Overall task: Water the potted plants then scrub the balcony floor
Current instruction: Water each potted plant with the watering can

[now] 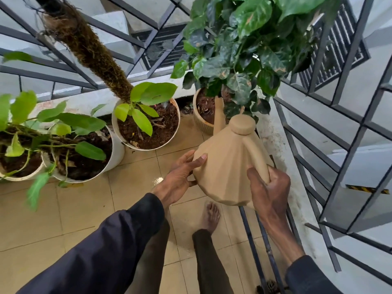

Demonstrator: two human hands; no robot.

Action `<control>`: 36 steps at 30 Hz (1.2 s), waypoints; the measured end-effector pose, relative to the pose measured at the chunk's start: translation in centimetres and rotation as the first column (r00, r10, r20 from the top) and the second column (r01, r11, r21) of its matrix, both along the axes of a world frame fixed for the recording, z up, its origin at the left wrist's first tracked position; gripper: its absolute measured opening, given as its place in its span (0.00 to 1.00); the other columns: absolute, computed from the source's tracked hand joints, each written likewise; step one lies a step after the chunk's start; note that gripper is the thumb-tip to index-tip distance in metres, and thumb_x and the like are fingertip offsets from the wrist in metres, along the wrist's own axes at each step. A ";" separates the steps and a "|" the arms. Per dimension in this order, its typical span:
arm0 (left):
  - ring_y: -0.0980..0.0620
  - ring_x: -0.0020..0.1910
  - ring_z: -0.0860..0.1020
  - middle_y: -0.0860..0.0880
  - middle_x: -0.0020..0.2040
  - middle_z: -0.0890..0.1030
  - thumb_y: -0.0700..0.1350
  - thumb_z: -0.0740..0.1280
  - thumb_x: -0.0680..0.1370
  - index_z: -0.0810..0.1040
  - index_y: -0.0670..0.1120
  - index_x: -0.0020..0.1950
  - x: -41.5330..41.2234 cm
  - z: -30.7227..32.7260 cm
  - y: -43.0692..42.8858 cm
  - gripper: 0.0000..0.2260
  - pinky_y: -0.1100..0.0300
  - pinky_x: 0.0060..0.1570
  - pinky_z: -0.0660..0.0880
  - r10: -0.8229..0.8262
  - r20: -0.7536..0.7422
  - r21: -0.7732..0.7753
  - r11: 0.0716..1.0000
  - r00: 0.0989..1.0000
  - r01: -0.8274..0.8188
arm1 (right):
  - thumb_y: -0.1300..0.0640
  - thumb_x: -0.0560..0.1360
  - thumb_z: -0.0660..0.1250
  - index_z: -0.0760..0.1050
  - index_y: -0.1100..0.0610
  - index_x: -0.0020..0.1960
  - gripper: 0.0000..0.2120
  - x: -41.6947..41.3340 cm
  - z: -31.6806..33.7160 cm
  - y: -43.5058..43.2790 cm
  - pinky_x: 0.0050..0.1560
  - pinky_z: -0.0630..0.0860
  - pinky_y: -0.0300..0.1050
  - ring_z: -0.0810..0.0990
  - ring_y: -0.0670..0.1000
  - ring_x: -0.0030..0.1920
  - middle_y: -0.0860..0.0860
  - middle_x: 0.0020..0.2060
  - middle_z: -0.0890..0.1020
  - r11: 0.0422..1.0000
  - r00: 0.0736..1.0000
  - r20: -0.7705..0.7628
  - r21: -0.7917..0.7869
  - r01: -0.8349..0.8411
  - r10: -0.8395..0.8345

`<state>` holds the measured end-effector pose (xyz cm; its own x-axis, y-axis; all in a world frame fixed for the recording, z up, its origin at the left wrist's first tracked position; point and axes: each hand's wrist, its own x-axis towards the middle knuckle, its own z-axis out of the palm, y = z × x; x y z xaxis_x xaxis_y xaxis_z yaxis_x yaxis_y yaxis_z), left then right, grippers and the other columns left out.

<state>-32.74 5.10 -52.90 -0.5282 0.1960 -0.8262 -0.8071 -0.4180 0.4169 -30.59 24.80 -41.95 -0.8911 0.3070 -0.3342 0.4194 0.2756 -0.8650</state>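
Spout (219, 117) of your watering can (224, 168) points ahead over the ribbed pot (201, 126) — right hand (269, 187) grips the handle (257, 154), left hand (180, 179) flat on its side.

4 pots (118, 154), 1 wtr can (224, 166), 2 hands (178, 179)

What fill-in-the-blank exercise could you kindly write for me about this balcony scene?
1. The right hand grips the watering can, whose spout hangs over the ____ in the ribbed pot.
2. The moss pole stands in a ____ pot.
3. The foot on the tiles is ____.
Missing words: soil; white; bare.
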 end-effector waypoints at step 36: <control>0.41 0.66 0.76 0.47 0.68 0.78 0.55 0.85 0.61 0.71 0.55 0.76 10.8 1.9 -12.2 0.46 0.32 0.61 0.77 0.208 0.016 0.063 0.976 0.978 -0.209 | 0.46 0.70 0.71 0.83 0.54 0.43 0.11 1.7 1.9 -11.9 0.28 0.72 0.29 0.81 0.37 0.30 0.37 0.28 0.81 0.895 0.900 0.039 0.095 -0.435 0.433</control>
